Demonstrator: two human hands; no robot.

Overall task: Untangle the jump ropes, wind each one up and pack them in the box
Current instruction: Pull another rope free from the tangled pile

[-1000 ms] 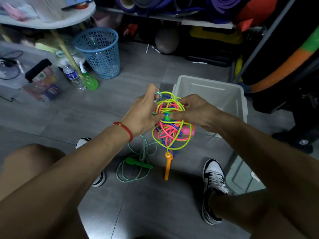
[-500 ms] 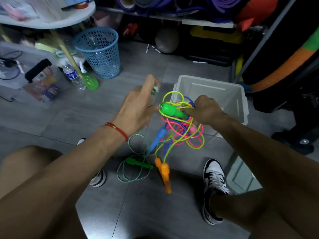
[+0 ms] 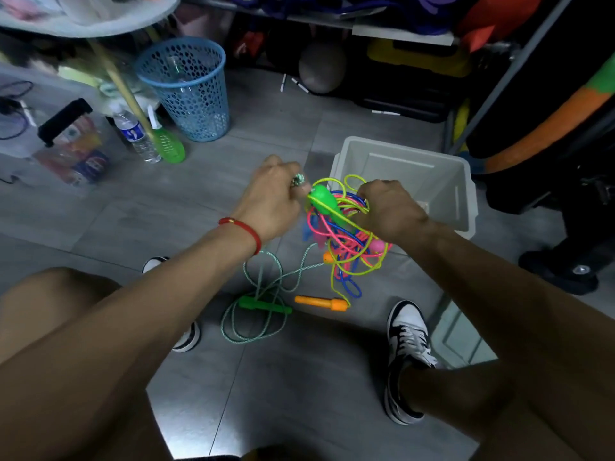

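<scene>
Grey tiled floor [image 3: 100,211], cluttered shelves behind. I see my left hand [image 3: 271,201] in a clenched grip on a pale green rope end, my right hand [image 3: 387,211] grasping the tangle of jump ropes [image 3: 346,241], held just before the white box [image 3: 462,194]. A green-handled rope [image 3: 263,304] and an orange handle [image 3: 321,301] lie on the floor below.

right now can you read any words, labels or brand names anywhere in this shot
None can be read.
Water bottle: blue label, print too blurred.
Clear storage bin: colourful packages inside, lettering too blurred.
Green spray bottle: markings too small.
Jump ropes and white box: no text visible.
</scene>
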